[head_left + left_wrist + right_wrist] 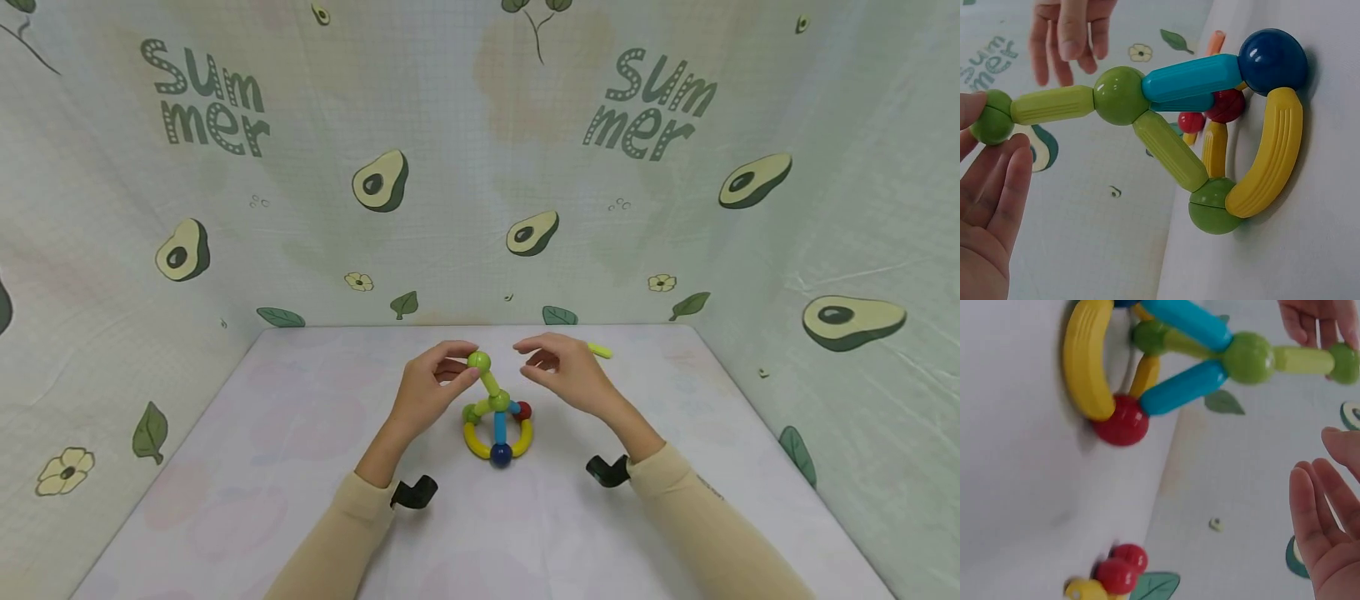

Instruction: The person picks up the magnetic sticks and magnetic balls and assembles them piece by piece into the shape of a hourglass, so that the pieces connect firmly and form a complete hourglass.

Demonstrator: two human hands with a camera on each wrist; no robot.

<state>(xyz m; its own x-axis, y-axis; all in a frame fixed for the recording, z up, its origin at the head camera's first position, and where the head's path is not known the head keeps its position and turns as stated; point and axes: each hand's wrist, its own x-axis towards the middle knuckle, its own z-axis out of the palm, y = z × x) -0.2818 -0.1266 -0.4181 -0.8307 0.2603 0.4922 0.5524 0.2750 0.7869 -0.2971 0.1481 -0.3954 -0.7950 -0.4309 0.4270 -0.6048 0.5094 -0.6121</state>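
A toy built of balls and magnetic-looking sticks stands on the table: a ring of curved yellow sticks [1279, 150] joins a dark blue ball [501, 454], a red ball [522, 411] and a green ball [1213, 206]. Two light-blue sticks [1191, 78] and a green one slant up to a central green ball [1121, 95]. From it a light-green stick [490, 383] rises, leaning left, with another green ball [479, 361] on top. My left hand [427, 387] pinches that top ball between thumb and fingers. Holding nothing, my right hand [566, 371] hovers right of it, fingers apart and slightly bent.
Behind my right hand a yellow-green stick [600, 350] lies on the table. Farther off, red balls [1116, 575] and a yellow piece [1082, 590] show in the right wrist view. A printed cloth wall [457, 250] closes off the back.
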